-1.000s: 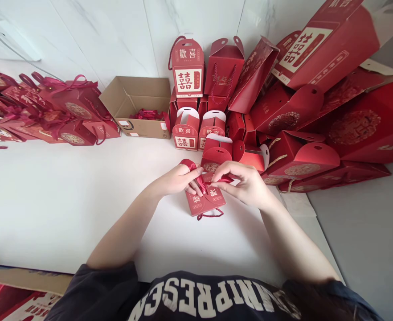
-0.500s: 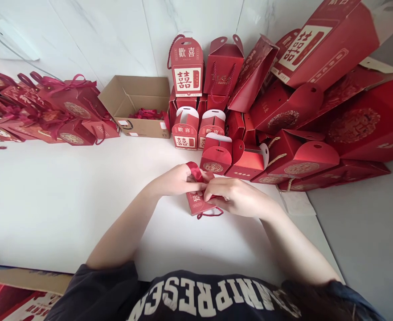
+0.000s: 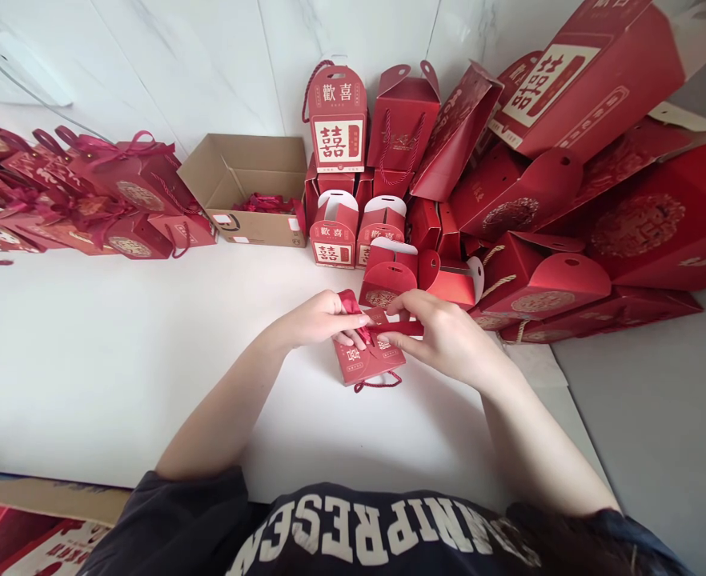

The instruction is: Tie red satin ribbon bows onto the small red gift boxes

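Observation:
A small red gift box (image 3: 365, 364) with white characters lies flat on the white table (image 3: 149, 352), its cord handle curling toward me. A dark red ribbon (image 3: 353, 308) crosses over the top of the box. My left hand (image 3: 320, 320) pinches a loop of that ribbon at the box's left. My right hand (image 3: 443, 332) pinches the ribbon's other end and holds it taut to the right, just above the box.
An open cardboard box (image 3: 238, 188) holding red ribbons stands at the back. Ribbon-tied red boxes (image 3: 89, 208) are stacked at the left. Red gift boxes and bags (image 3: 509, 184) pile up behind and to the right, the closest ones touching distance from my hands.
My right hand has drawn away from my left, pulling the ribbon end out to the right. The box has stayed where it lay.

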{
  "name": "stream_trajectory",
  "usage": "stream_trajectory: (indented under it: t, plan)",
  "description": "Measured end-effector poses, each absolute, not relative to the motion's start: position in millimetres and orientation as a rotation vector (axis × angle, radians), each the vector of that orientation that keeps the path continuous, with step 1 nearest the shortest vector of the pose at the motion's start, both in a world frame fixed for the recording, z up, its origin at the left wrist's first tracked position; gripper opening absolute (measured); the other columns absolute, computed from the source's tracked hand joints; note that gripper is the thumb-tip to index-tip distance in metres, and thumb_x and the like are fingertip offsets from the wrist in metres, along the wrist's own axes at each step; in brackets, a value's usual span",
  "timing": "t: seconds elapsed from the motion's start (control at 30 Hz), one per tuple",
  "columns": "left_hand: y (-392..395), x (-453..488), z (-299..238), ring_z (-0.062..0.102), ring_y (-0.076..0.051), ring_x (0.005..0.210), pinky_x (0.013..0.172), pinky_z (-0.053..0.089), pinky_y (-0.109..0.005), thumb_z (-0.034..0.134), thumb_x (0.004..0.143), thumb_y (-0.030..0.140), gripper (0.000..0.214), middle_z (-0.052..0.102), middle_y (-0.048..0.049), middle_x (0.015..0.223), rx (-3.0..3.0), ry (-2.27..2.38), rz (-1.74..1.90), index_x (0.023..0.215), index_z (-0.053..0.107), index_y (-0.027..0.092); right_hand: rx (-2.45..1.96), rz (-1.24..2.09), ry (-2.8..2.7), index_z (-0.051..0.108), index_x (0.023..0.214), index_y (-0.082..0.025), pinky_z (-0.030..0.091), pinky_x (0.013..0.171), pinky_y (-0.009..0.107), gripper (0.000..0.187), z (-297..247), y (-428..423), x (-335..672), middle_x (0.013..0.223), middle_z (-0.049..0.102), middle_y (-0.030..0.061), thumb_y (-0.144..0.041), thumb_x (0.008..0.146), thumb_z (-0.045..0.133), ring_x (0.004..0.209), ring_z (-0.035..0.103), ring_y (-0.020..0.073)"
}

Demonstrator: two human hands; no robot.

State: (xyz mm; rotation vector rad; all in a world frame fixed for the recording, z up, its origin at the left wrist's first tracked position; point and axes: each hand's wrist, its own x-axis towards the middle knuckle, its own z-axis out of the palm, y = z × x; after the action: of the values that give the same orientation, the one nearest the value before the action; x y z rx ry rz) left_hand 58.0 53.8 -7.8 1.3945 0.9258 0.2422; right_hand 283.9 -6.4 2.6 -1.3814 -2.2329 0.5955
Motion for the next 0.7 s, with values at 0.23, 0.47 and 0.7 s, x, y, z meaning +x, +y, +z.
stream_trajectory:
  t: [0.23,0.47,0.7]
  plan:
    - [52.0,59.8,-5.4,0.074,-0.019,0.080,0.074,0.059,-0.028,0.068,0.084,0.049,0.038,0.077,-0.0100,0.085,1.395,0.933,0.251,0.097,0.074,0.014,-1.456,0.791,-2.050,0.064,0.078,-0.020,0.043,0.065,0.027,0.010,-10.8,7.8,278.8,0.078,0.069,-0.0004,-0.027,0.084,0.067,0.067,0.059,0.0153]
    - [51.5,60.0,-7.7,0.075,-0.020,0.079,0.073,0.059,-0.030,0.066,0.084,0.052,0.041,0.077,-0.0097,0.082,1.399,0.948,0.253,0.095,0.073,0.014,-1.379,0.811,-1.912,0.065,0.082,-0.021,0.044,0.067,0.026,0.003,-23.8,13.0,273.8,0.081,0.070,-0.0009,-0.021,0.080,0.067,0.070,0.060,0.0144]
    - [54.5,60.0,-10.7,0.076,-0.023,0.083,0.073,0.060,-0.032,0.062,0.087,0.055,0.045,0.076,-0.0116,0.078,1.363,0.933,0.257,0.090,0.067,0.011,-1.047,0.785,-2.115,0.064,0.084,-0.020,0.046,0.068,0.024,0.009,-17.8,7.6,276.6,0.084,0.062,0.0011,-0.011,0.084,0.064,0.074,0.059,0.0130]
